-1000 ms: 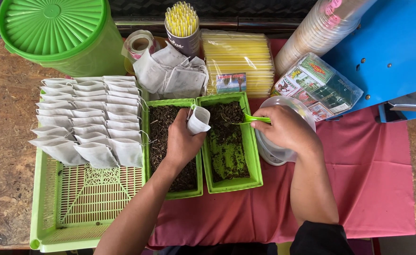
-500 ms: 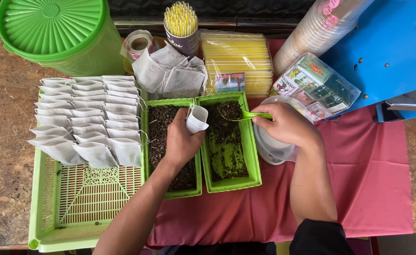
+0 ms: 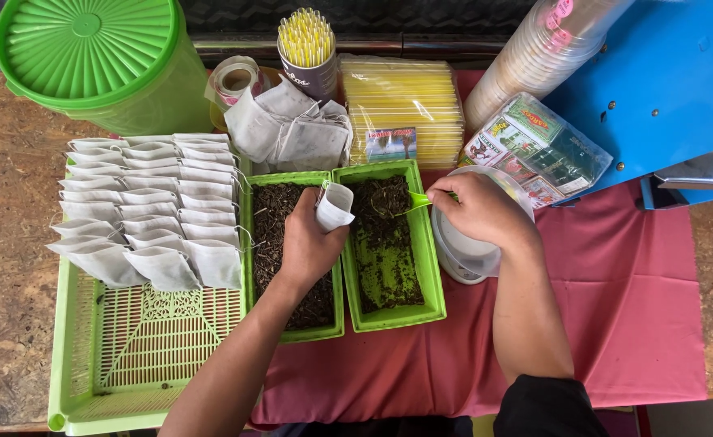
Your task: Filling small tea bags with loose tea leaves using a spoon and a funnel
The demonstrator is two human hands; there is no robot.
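Head view: left hand (image 3: 308,243) pinches small white bag (image 3: 334,206), mouth up and open, above gap between two green trays, so bits can drop in. Right hand (image 3: 478,212) closed around green scoop (image 3: 415,202), tip dipped in dark tea leaves of right tray (image 3: 433,283). Left tray (image 3: 247,243) holds dark leaves too. Filled bags (image 3: 150,206) lie in rows in green basket (image 3: 130,364), just beside trays, easy to reach.

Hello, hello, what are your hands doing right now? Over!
Left hand holds small white bag open. Right hand dips green scoop in right green tray of dark leaves. Nothing in the way.
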